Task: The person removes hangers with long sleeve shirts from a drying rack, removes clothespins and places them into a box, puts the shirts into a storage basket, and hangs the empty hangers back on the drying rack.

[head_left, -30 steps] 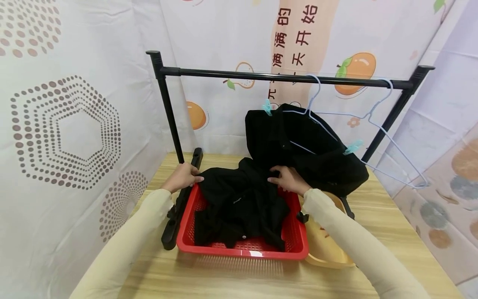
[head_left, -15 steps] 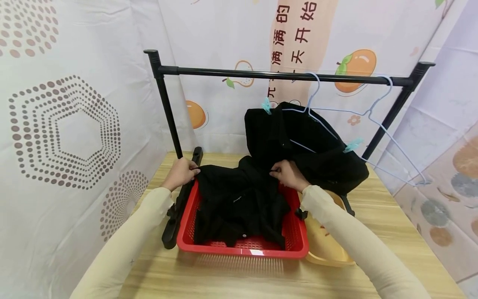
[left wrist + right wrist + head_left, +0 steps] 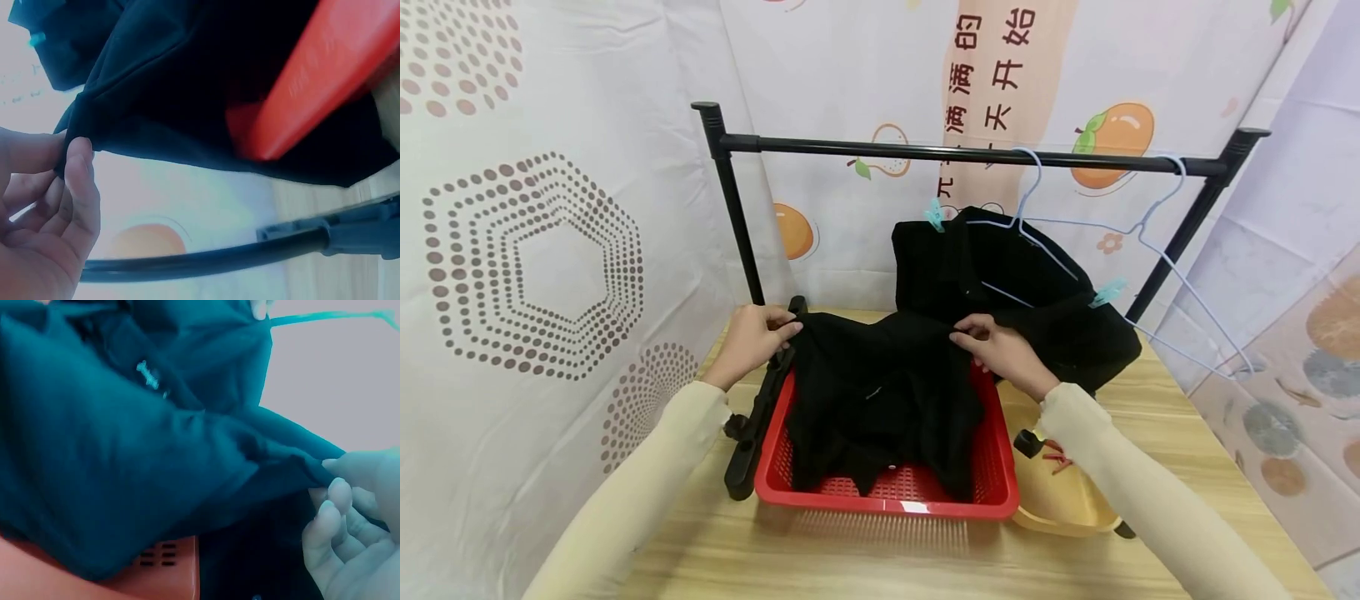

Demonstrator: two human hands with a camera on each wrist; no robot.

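Note:
A black garment (image 3: 880,367) with a button and a small pale mark is stretched between my hands. Its lower part lies inside the red basket (image 3: 886,506). At the upper left corner, my left hand (image 3: 751,340) pinches the fabric between thumb and fingers, as the left wrist view also shows on the cloth edge (image 3: 81,125). My right hand (image 3: 1003,348) pinches the opposite upper corner. In the right wrist view, the thumb and fingertips of that hand (image 3: 356,519) grip a fold. The top edge is raised above the basket's far side.
A black rack bar (image 3: 880,151) spans the back. From it hang blue hangers (image 3: 1028,196), one carrying another black garment (image 3: 917,267) held by teal clips (image 3: 1108,292). To the basket's right, under my right forearm, sits a yellow tub (image 3: 1052,500) with red clips (image 3: 1057,457).
Both hands have lifted the garment's upper edge, and it is now straighter. The right hand has shifted slightly right and the left hand slightly up and left. The basket stays put.

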